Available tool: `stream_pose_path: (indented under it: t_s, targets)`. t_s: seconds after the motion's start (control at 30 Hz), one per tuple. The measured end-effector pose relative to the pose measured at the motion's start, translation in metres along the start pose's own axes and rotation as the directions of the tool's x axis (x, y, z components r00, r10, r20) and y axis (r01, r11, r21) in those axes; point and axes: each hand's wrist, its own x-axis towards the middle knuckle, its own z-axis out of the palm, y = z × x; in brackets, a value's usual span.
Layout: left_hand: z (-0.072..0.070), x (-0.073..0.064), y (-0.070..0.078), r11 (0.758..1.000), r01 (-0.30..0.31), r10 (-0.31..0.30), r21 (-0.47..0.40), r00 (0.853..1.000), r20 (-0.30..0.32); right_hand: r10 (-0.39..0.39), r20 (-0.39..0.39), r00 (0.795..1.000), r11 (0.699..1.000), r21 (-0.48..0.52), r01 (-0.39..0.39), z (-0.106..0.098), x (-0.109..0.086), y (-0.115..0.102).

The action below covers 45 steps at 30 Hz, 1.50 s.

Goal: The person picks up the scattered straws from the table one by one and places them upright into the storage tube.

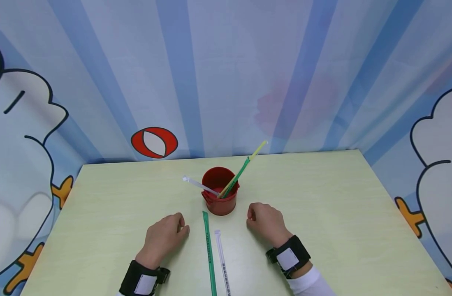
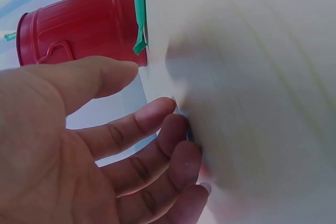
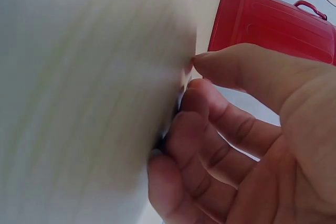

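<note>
A small red bucket point(image 1: 220, 205) stands upright on the table. Leaning in it are a white-wrapped straw point(image 1: 200, 184), a green-wrapped straw point(image 1: 237, 176) and a yellow one point(image 1: 258, 150). In front of it lie another green-wrapped straw point(image 1: 209, 250) and another white-wrapped straw point(image 1: 222, 261), side by side and apart. My left hand point(image 1: 164, 236) rests on the table left of these two, fingers loosely curled around nothing. My right hand point(image 1: 268, 222) rests likewise to the right of the bucket. Both wrist views show the bucket point(image 2: 79, 27) beyond the thumb, and neither hand touches it.
The pale wooden table point(image 1: 340, 213) ends at the back against a blue striped curtain point(image 1: 233, 82) with cartoon figures at both sides. Black bands with white patches circle both wrists.
</note>
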Motion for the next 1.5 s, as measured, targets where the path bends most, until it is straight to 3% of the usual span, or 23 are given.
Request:
stream_pose_path:
  t_s: [0.2,0.67,1.0,1.5]
  targets:
    - [0.003,-0.001,0.009,1.0,-0.009,0.008,0.017,1.0,0.015,0.006,0.004,1.0,1.0,0.001,-0.006,0.0,0.0,0.001]
    - [0.01,-0.012,0.035,0.988,-0.14,0.139,0.059,0.99,0.026,0.017,0.017,1.0,1.0,0.022,-0.017,-0.002,0.0,0.0]
    - [0.02,-0.016,0.042,0.991,-0.118,0.111,0.066,0.988,0.104,0.014,0.016,1.0,1.0,0.022,-0.015,-0.003,0.0,-0.001]
    - [0.017,-0.015,0.032,0.986,-0.104,0.104,0.13,0.995,0.003,0.021,0.02,1.0,0.999,0.024,-0.022,-0.003,0.0,-0.002]
